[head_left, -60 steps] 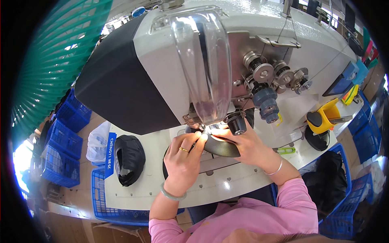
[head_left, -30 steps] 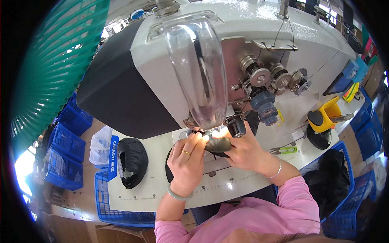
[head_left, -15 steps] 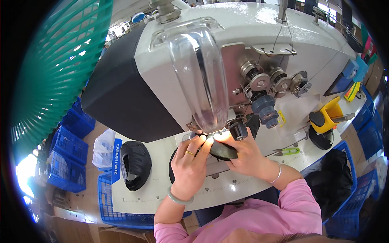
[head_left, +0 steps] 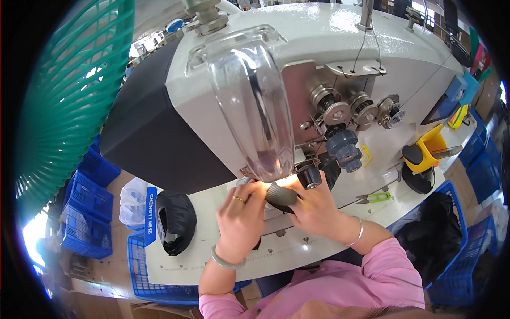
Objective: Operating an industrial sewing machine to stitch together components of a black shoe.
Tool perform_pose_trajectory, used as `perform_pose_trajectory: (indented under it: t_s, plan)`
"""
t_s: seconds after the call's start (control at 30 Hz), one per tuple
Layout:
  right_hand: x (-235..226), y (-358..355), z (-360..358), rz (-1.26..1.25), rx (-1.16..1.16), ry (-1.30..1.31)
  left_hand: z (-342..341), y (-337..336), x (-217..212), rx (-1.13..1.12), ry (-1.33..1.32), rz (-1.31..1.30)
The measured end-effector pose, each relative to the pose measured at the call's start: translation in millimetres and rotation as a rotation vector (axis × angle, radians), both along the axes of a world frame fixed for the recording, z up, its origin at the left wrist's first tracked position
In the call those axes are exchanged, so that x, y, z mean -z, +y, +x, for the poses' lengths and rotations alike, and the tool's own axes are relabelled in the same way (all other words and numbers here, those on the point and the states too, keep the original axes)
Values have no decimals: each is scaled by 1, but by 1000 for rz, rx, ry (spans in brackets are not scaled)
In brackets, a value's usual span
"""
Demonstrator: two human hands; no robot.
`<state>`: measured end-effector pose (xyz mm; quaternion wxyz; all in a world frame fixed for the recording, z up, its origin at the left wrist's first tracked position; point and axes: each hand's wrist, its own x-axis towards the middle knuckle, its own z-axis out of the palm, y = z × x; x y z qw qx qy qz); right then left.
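My left hand (head_left: 240, 212) and my right hand (head_left: 319, 208) grip a dark textured shoe upper (head_left: 281, 195) from its two sides, under the head of a sewing machine (head_left: 204, 125). The upper curves up between the hands, and its far edge lies in the bright light by the needle area. A clear plastic guard (head_left: 254, 106) covers the machine's front, so the needle and presser foot are hidden. My left fingertips press together at the near side of the light. Those of my right hand are partly behind a dark knob (head_left: 309, 174).
Another black shoe upper (head_left: 178, 223) lies on the white table (head_left: 212, 263) at left. Green-handled thread snips (head_left: 375, 198) and a yellow holder (head_left: 426, 151) are at right. A green fan guard (head_left: 69, 101) fills the upper left. Blue crates (head_left: 87, 231) stand on both sides.
The shoe upper has turned and tilted up between my hands, showing more of its textured face. My left hand has shifted slightly left and down. The whole view has moved a little.
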<state>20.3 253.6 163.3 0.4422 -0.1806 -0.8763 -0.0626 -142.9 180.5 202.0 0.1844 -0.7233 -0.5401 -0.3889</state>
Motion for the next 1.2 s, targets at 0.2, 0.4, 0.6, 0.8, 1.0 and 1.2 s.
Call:
perform_pose_trajectory:
  t_s: [0.2, 0.4, 0.6, 0.8, 1.0, 1.2]
  plan:
    - [-12, 0, -3, -200, -73, 17, -1, 8, 10, -2, -310, 25]
    - [-15, 1, 1, -254, -131, 10, 6, 11, 14, -70, -149, 102]
    - [-10, 1, 11, -230, -132, -68, 4, 4, 5, -6, 59, 40]
    - [1, -5, 12, -247, -115, -24, -5, 1, -5, 85, 157, -14]
    - [-5, -7, 11, -230, -109, 1, -11, 0, -11, 114, 191, -126]
    - [-8, -9, 8, -216, -94, 23, -13, 1, -13, 110, 195, -119]
